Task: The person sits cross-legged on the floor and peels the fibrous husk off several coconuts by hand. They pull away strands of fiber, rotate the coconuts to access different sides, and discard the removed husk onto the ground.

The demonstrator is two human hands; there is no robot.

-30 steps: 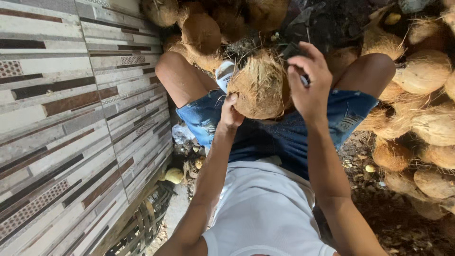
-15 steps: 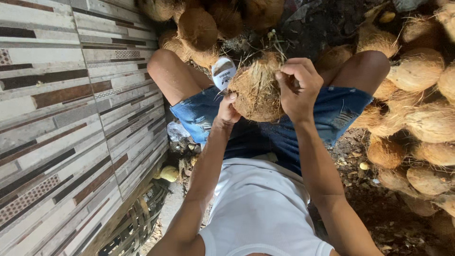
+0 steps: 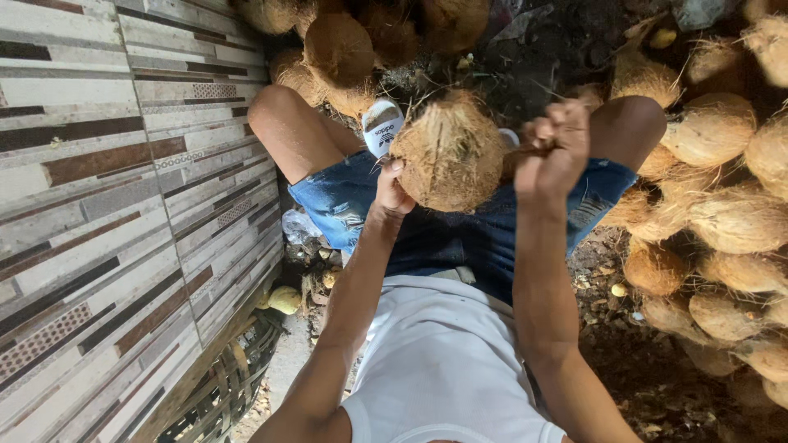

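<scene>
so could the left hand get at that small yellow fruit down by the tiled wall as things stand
Probably not without letting go: the left hand is pressed against the husked coconut over the lap. The small yellow fruit lies low beside the tiled wall, with nothing over it, next to a woven basket.

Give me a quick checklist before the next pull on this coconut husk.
1. Left hand braces the coconut: ok.
2. Right hand fisted on a strip of husk: ok.
3. Coconut held between the knees, above the denim shorts: ok.
4. Any tool or spike under the coconut: cannot tell, hidden.
5. Room at the right elbow: not ok, coconut pile sits close.
</scene>
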